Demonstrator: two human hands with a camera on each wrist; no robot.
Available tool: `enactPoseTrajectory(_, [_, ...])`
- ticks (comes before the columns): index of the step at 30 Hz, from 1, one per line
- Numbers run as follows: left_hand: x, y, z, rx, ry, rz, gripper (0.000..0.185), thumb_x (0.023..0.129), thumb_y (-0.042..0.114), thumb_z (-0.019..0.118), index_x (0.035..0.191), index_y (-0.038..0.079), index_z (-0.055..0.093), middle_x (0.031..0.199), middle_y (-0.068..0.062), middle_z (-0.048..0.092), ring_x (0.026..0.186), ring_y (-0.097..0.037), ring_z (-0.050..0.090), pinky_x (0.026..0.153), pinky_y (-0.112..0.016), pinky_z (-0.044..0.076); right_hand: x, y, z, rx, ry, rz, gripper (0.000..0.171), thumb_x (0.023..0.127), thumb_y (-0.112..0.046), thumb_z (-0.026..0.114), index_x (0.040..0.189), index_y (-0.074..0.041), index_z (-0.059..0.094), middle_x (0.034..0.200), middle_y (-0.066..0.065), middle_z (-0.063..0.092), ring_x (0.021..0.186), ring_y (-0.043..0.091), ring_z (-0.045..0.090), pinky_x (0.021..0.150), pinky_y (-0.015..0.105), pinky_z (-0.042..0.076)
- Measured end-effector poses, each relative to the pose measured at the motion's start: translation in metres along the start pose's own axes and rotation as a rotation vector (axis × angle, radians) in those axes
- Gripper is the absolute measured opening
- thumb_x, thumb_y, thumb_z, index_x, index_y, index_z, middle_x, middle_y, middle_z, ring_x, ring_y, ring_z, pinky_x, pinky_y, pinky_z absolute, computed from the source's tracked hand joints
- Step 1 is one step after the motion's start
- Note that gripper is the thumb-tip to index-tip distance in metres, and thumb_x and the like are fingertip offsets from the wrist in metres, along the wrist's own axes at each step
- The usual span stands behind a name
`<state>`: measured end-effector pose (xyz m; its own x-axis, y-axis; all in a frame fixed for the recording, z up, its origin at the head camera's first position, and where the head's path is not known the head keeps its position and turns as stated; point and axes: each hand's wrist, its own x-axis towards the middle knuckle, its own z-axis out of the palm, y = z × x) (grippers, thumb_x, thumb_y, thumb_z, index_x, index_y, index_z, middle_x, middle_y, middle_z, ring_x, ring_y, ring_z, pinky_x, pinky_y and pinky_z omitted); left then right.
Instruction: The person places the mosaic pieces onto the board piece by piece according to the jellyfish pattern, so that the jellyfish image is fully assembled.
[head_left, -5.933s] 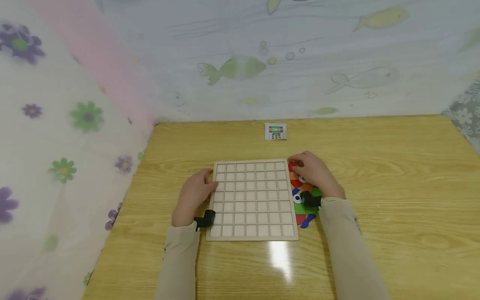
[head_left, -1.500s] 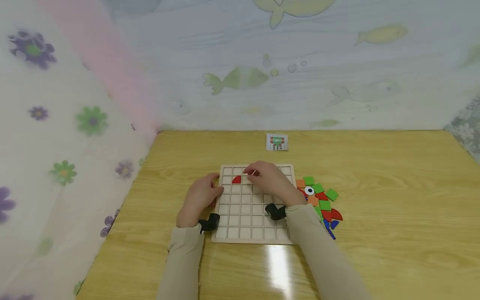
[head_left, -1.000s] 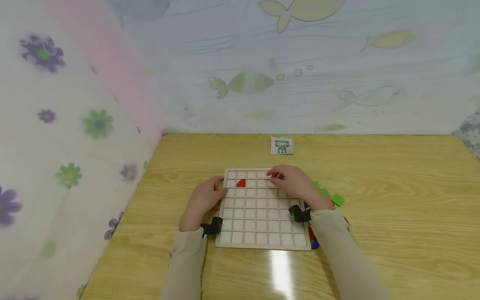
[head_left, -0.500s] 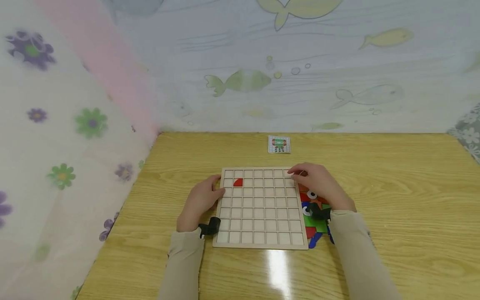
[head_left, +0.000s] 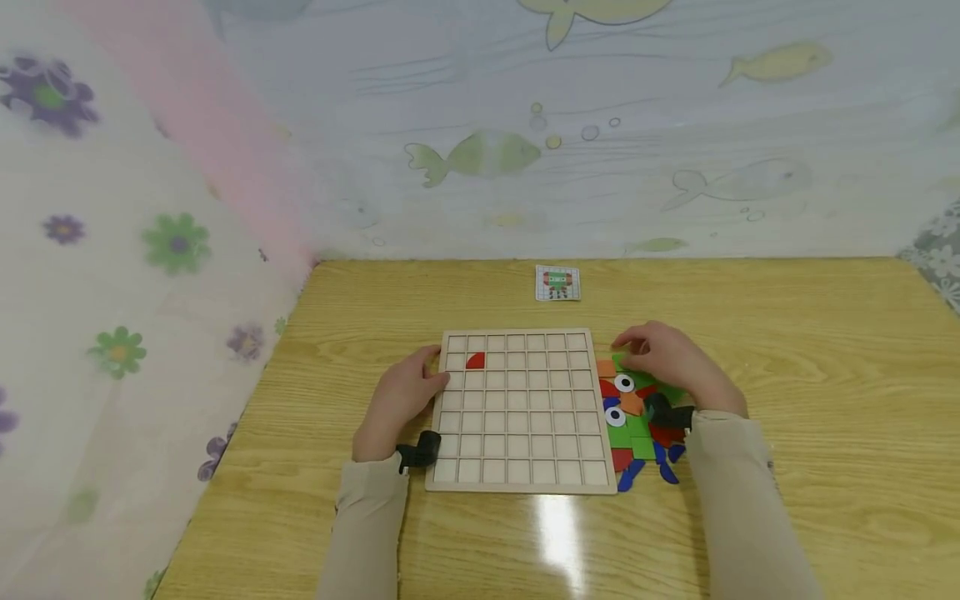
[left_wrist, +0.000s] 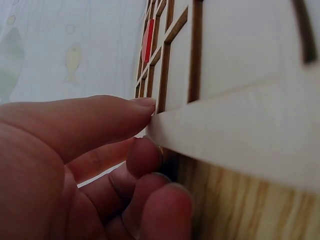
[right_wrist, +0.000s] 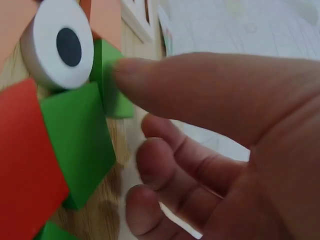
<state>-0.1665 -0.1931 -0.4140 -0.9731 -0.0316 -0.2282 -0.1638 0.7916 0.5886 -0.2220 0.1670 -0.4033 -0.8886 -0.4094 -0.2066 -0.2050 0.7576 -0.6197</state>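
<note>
A pale wooden grid board (head_left: 519, 423) lies on the table, a red quarter-circle piece (head_left: 476, 361) in one of its upper-left squares. My left hand (head_left: 405, 390) grips the board's left edge; in the left wrist view the thumb lies on the rim, with the other fingers curled against the side. Right of the board, my right hand (head_left: 673, 357) is over the loose pieces. The right wrist view shows its thumb at a green square block (right_wrist: 116, 97), the other fingers bent and apart from it. My right hand hides some pieces in the head view.
Beside the board's right edge lie an orange piece (head_left: 606, 368), two white eye discs (head_left: 615, 417), and several red, green and blue pieces (head_left: 632, 475). A small picture card (head_left: 558, 283) lies behind the board. Patterned walls stand at the left and back.
The red quarter-circle has come onto the board since the earliest frame. My right hand has moved right, from over the board to the loose pieces. My left hand stays at the board's edge.
</note>
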Motion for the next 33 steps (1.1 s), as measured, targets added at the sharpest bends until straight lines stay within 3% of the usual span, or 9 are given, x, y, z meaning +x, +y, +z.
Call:
enactPoseTrajectory(5, [-0.001, 0.001, -0.001, 0.004, -0.001, 0.004, 0.051, 0.087, 0.029, 0.056, 0.134, 0.018, 0.040, 0.080, 0.001, 0.058, 0.046, -0.015, 0.052, 0.050, -0.028, 0.042, -0.002, 0.003, 0.001, 0.031, -0.046, 0.009, 0.030, 0.083, -0.017, 0.062, 0.111, -0.006, 0.058, 0.102, 0.013, 0.051, 0.089, 0.026, 0.046, 0.075, 0.040, 0.041])
enactPoseTrajectory(18, [-0.002, 0.002, -0.003, -0.014, -0.010, -0.011, 0.052, 0.087, 0.030, 0.056, 0.135, 0.020, 0.040, 0.076, 0.000, 0.056, 0.048, -0.016, 0.052, 0.053, -0.029, 0.041, 0.001, 0.004, 0.001, 0.029, -0.047, 0.020, 0.022, 0.083, -0.016, 0.062, 0.103, -0.007, 0.056, 0.095, 0.008, 0.055, 0.083, 0.023, 0.049, 0.071, 0.036, 0.044])
enactPoseTrajectory(25, [-0.001, 0.000, -0.002, 0.001, -0.005, 0.001, 0.052, 0.087, 0.031, 0.056, 0.135, 0.020, 0.040, 0.072, 0.000, 0.054, 0.047, -0.016, 0.052, 0.056, -0.030, 0.041, 0.004, 0.002, 0.003, 0.028, 0.052, 0.044, 0.018, 0.088, -0.020, 0.056, 0.104, -0.011, 0.055, 0.098, 0.008, 0.055, 0.086, 0.024, 0.049, 0.075, 0.038, 0.041])
enactPoseTrajectory(33, [0.001, -0.002, -0.001, 0.022, -0.012, 0.010, 0.052, 0.088, 0.032, 0.055, 0.136, 0.021, 0.039, 0.064, 0.001, 0.054, 0.048, -0.015, 0.050, 0.053, -0.029, 0.040, 0.013, -0.011, 0.012, 0.033, 0.152, -0.009, 0.028, 0.088, -0.027, 0.056, 0.112, -0.013, 0.057, 0.103, 0.007, 0.057, 0.091, 0.024, 0.051, 0.079, 0.041, 0.041])
